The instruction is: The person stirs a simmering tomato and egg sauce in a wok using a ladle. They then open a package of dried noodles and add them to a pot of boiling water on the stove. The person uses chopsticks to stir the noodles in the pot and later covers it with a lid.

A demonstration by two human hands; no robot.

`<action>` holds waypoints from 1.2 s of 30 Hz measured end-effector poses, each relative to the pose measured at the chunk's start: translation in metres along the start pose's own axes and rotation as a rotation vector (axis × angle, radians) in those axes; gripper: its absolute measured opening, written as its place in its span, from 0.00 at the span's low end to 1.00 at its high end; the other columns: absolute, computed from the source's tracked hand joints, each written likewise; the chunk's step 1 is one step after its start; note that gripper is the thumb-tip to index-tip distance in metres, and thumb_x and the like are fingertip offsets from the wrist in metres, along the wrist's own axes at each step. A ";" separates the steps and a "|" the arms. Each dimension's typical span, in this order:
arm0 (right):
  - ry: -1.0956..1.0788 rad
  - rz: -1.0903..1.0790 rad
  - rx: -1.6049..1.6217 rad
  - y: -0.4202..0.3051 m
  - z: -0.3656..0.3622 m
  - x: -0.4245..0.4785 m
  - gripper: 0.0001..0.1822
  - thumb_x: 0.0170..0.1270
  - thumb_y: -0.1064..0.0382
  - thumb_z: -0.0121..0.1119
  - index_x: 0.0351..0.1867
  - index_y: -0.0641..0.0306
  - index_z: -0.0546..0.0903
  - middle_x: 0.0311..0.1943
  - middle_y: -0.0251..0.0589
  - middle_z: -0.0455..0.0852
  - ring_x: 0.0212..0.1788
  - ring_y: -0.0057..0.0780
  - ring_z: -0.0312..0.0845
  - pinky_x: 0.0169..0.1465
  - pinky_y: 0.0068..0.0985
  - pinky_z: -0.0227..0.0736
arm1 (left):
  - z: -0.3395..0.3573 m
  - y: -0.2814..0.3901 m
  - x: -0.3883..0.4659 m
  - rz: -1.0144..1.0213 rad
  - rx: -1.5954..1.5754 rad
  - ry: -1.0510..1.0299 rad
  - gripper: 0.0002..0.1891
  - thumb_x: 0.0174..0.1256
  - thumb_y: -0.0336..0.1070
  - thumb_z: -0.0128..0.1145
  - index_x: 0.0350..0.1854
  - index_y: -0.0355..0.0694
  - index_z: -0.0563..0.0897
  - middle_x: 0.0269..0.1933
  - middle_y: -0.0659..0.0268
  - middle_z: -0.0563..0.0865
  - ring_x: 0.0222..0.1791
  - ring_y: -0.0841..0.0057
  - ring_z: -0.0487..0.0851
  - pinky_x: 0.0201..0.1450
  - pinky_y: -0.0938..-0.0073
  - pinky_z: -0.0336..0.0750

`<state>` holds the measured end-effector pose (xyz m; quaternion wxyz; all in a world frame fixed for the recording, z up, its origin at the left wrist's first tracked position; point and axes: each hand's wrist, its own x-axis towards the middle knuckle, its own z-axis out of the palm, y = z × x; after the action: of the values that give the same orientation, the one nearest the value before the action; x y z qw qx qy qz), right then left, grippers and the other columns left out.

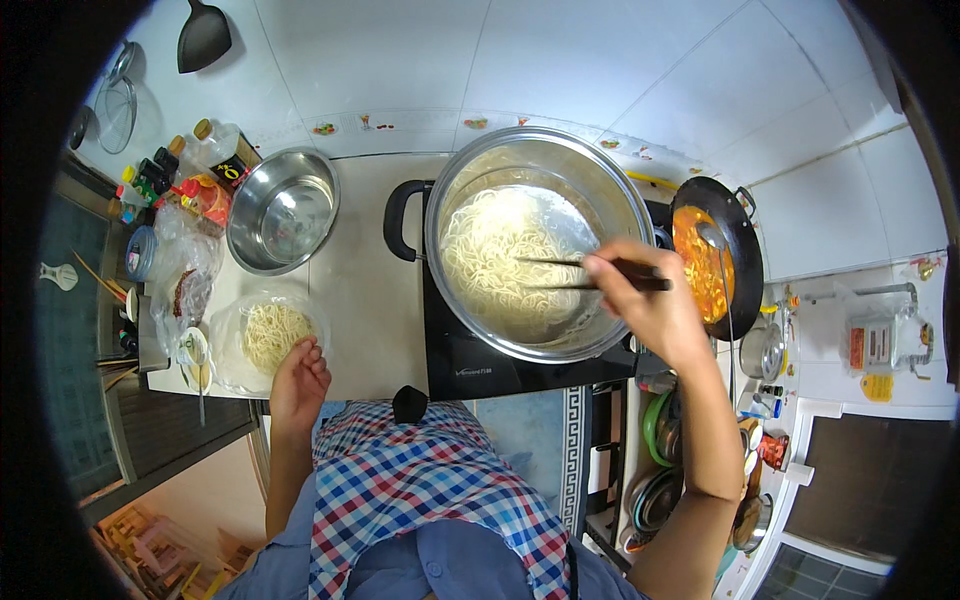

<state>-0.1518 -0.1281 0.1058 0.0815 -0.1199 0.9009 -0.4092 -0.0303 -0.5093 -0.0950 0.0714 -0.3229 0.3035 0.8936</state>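
My right hand (637, 296) grips a pair of dark chopsticks (555, 286) over a large stainless steel pot (600, 172). The chopstick tips reach into a mass of pale noodles (487, 240) in cloudy liquid. At the left, my left hand (300, 382) is loosely curled, with nothing visible in it. Its fingertips overlap the near right side of a clear plastic bag (225, 341), where more noodles (274, 330) lie. Whether they touch the bag is unclear.
The pot stands on a black cooktop (480, 379). A wok (742, 277) of orange-red food holds a ladle (711, 236) at the right. Left of the pot are a metal bowl (289, 214), sauce bottles (206, 199) and a spoon (199, 367) overhanging the counter edge.
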 end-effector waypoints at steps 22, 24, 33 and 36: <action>-0.068 -0.139 -0.003 0.031 0.040 0.043 0.09 0.64 0.64 0.61 0.33 0.69 0.82 0.20 0.44 0.79 0.21 0.29 0.71 0.31 0.29 0.68 | -0.009 -0.003 -0.021 0.045 -0.046 -0.019 0.07 0.65 0.34 0.56 0.44 0.41 0.77 0.29 0.75 0.76 0.28 0.85 0.73 0.32 0.85 0.69; -0.211 0.018 0.116 0.021 0.028 0.038 0.11 0.65 0.61 0.60 0.30 0.69 0.82 0.20 0.38 0.80 0.21 0.21 0.72 0.28 0.23 0.70 | -0.019 -0.003 -0.020 0.049 -0.060 -0.019 0.07 0.65 0.34 0.56 0.44 0.41 0.78 0.28 0.75 0.76 0.28 0.85 0.74 0.32 0.85 0.69; 0.144 -0.051 0.032 0.051 0.043 0.044 0.10 0.65 0.61 0.61 0.33 0.69 0.82 0.18 0.36 0.77 0.20 0.20 0.68 0.29 0.23 0.67 | -0.024 -0.003 -0.020 0.033 -0.073 -0.028 0.07 0.65 0.33 0.56 0.43 0.41 0.78 0.29 0.74 0.77 0.28 0.85 0.74 0.33 0.86 0.71; -0.115 0.102 0.224 0.023 0.036 0.030 0.12 0.66 0.59 0.60 0.33 0.69 0.83 0.22 0.35 0.81 0.21 0.17 0.72 0.28 0.18 0.69 | -0.034 0.001 -0.021 0.076 -0.083 -0.017 0.08 0.65 0.33 0.57 0.44 0.40 0.78 0.29 0.74 0.78 0.28 0.85 0.75 0.33 0.86 0.71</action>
<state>-0.1749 -0.1471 0.0635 0.1666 -0.0872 0.8483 -0.4951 0.0037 -0.5286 -0.1016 0.0265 -0.3062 0.2774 0.9103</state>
